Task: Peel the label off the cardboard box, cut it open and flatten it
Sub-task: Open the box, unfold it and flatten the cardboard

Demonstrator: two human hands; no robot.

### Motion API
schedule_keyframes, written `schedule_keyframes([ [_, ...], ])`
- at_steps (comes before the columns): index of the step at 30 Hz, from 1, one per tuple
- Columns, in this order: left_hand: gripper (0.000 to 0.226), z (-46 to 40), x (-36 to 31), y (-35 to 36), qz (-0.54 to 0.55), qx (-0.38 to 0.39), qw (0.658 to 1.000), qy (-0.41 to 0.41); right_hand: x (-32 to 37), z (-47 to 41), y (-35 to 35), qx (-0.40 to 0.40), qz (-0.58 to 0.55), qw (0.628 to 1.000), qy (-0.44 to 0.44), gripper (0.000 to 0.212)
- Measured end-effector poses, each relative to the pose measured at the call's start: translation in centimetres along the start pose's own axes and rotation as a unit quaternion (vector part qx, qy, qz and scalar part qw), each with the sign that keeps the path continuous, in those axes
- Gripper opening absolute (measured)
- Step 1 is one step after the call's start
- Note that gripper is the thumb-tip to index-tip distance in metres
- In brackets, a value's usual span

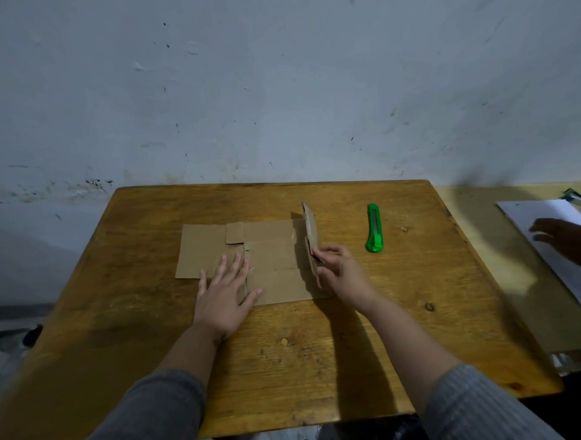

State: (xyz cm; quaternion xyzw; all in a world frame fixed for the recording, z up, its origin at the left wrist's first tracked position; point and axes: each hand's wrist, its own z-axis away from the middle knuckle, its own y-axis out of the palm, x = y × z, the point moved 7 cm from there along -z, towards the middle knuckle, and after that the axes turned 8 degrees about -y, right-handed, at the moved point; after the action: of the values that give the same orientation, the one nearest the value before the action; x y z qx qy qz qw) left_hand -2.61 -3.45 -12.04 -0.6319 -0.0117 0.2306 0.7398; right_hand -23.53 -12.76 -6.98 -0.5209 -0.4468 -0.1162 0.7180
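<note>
**Box laid open, one panel standing**

My right hand (337,267) pinches the standing panel (311,242) of the cardboard box (271,263), thumb and fingers curled round its near edge, so the panel rises on edge from the right side of the flat sheet. My left hand (224,288) lies wide and flat, fingers straight and spread, pressing down on the box's left half where a small flap (234,232) and a cut seam meet; the thumb points toward the sheet's near edge.

The box itself is cut open and lies nearly flat in the middle of the wooden table (287,351), its long side parallel to the wall behind. To the right of the box, apart from it, the green utility knife (374,228) lies on the table with its length pointing away from me. Farther right of the box, past the table's edge, white paper (547,243) rests on a paler surface, with a dark hand-shaped form on it. Grey sleeves (480,407) cover both my forearms.
</note>
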Motion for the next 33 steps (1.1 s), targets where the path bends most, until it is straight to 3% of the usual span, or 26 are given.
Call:
schedule_keyframes([
  [4, 0.069, 0.0, 0.0, 0.1, -0.006, -0.006, 1.000, -0.009, 1.0, 0.2, 2.7, 0.033, 0.136, 0.988, -0.068, 0.050],
  [9, 0.068, -0.2, 0.0, 0.2, -0.014, -0.014, 1.000, -0.011, 0.8, 0.8, 4.8, 0.046, 0.269, 0.958, -0.090, 0.051],
  [18, 0.067, 0.5, -0.3, 0.1, -0.023, -0.022, 0.999, -0.011, 0.9, 0.8, 6.0, 0.100, 0.341, 0.933, -0.066, 0.052],
  [20, 0.067, 1.0, 0.2, -0.7, -0.020, -0.054, 0.998, -0.023, 0.9, 0.8, 5.9, 0.109, 0.335, 0.934, -0.062, 0.053],
  [22, 0.065, 1.8, 1.2, -2.2, -0.010, -0.135, 0.989, -0.051, 0.9, 0.8, 5.9, 0.117, 0.345, 0.929, -0.062, 0.053],
  [25, 0.069, 2.4, 3.2, -3.6, 0.059, -0.197, 0.971, -0.117, 0.8, 0.8, 6.0, 0.113, 0.341, 0.931, -0.062, 0.053],
  [33, 0.072, 1.6, 6.0, -3.2, 0.274, -0.176, 0.923, -0.205, 0.8, 0.8, 6.0, 0.102, 0.326, 0.937, -0.066, 0.054],
])
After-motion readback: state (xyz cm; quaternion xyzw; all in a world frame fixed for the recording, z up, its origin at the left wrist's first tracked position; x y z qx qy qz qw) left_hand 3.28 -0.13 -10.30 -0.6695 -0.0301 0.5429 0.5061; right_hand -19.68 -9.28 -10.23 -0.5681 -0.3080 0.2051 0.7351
